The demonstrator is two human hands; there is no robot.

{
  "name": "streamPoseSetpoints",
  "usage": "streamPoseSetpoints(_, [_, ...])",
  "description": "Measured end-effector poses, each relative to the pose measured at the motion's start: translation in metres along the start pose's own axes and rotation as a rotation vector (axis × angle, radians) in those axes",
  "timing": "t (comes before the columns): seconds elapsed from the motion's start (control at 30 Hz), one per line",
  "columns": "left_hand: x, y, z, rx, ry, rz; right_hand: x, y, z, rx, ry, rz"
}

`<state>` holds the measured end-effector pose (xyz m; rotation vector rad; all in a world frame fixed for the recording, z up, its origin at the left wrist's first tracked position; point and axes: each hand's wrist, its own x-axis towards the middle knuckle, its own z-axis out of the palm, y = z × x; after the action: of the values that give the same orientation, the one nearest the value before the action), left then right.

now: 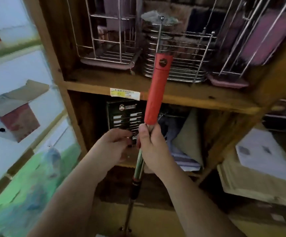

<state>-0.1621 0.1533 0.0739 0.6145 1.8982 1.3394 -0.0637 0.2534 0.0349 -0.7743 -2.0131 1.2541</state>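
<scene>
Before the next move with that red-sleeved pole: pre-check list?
1. Grip: ok, right hand wraps the metal shaft of the pole just below the red sleeve.
2. Second hold: cannot tell, left hand is curled beside the shaft, contact hidden.
3. Clearance: cannot tell, the sleeve tip overlaps the wire rack in view.
4. Lock: cannot tell, the black collar shows no setting.

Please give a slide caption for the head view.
Right hand grips a red-sleeved metal pole, left hand beside it, before a wooden shelf holding wire racks.
</scene>
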Motion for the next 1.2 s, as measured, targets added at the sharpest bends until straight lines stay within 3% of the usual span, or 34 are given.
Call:
streamPoseSetpoints(0.23, [-0.041, 0.042, 0.102, 0.263, -0.543, 0.176, -0.059, -0.039, -0.129, -0.014, 0.245, 0.001])
streamPoseSetpoints(0.43, [-0.131, 0.047, 0.252, 0.39, -0.924, 0.321, -0.176, -0.052, -0.271, -0.09, 0.529, 0.023])
streamPoseSetpoints(0.8, [-0.399, 0.042, 0.555, 0.209, -1.083, 0.661, -0.455, -0.053, -0.547, -0.174, 0.936, 0.072])
streamPoseSetpoints(0.93, [-0.474, 0.058, 0.65, 0.058, -1.267, 0.728, -0.551, -0.025, -0.617, -0.018, 1.154, 0.098])
streamPoseSetpoints(1.2, [-0.605, 0.076, 0.856, -0.08, -1.621, 0.796, -0.683, 0.01, -0.774, -0.121, 1.433, 0.213])
